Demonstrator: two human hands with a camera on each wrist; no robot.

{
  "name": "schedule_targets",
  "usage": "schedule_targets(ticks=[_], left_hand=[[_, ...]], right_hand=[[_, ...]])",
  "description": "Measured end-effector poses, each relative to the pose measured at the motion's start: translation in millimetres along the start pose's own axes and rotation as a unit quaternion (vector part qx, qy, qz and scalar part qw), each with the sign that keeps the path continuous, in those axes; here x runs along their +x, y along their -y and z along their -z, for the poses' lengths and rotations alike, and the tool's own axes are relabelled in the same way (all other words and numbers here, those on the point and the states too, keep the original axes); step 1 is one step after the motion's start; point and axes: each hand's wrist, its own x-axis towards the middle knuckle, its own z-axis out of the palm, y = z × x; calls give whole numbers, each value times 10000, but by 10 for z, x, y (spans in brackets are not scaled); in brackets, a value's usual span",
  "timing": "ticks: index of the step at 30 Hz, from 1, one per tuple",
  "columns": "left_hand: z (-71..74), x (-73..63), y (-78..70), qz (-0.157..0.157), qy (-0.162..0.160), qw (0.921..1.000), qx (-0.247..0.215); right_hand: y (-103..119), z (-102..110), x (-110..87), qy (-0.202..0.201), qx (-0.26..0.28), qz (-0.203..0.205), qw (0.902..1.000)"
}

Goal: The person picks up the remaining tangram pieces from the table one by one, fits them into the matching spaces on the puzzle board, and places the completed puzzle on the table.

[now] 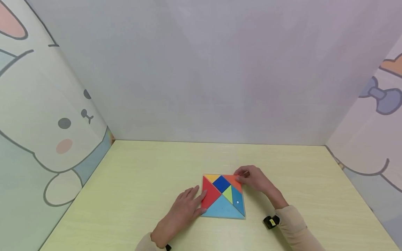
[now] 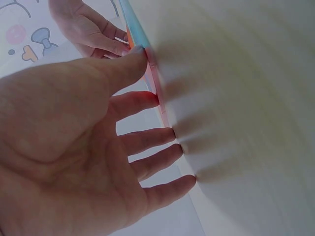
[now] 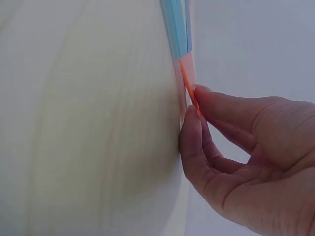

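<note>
A square tangram lies flat on the table, its coloured pieces fitted together. My left hand (image 1: pixel 183 211) is at its left side, fingers spread and fairly straight. The index finger and thumb touch the red triangle (image 1: pixel 213 195) and the lower-left corner; the other fingertips rest on the table. At the upper-right corner my right hand (image 1: pixel 255 179) pinches the orange triangle (image 3: pixel 187 81) between thumb and finger, with its corner tilted up from the thin base. The light blue triangle (image 1: pixel 222 209), dark blue square (image 1: pixel 221 184), yellow triangle (image 1: pixel 211 177), green triangle (image 1: pixel 228 194) and blue parallelogram (image 1: pixel 237 196) lie flat.
The pale wooden table (image 1: pixel 150 167) spreads around the puzzle. A plain light wall (image 1: pixel 204 76) stands behind, and cartoon-printed panels (image 1: pixel 47 104) flank both sides. A black wrist device (image 1: pixel 270 221) sits at the right sleeve.
</note>
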Motion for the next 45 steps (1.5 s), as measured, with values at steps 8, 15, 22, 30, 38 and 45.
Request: schedule_targets(ticks=[8,15,22,30,38,45], left_hand=[[2,0,4,-29,-19,10000,54],[9,4,7,8,45,10000,43],[23,15,-9,-64,51,10000,-7],[27,29,-22,-219,-621,9976,233],[41,36,14,-56,-1723,9850,77],[54,-4,34,411,-1673,9849,159]], right_hand=[[-29,10,5,87,29,-36,10000],[-36,6,-11,47,11,-59,10000],[-23,40,-99,-23,86,-174,9998],[-37,83,-220,-143,70,358,9992],[-51,158,-431,-678,-346,507,9958],[-93,246,-645,-834,-711,747,9912]])
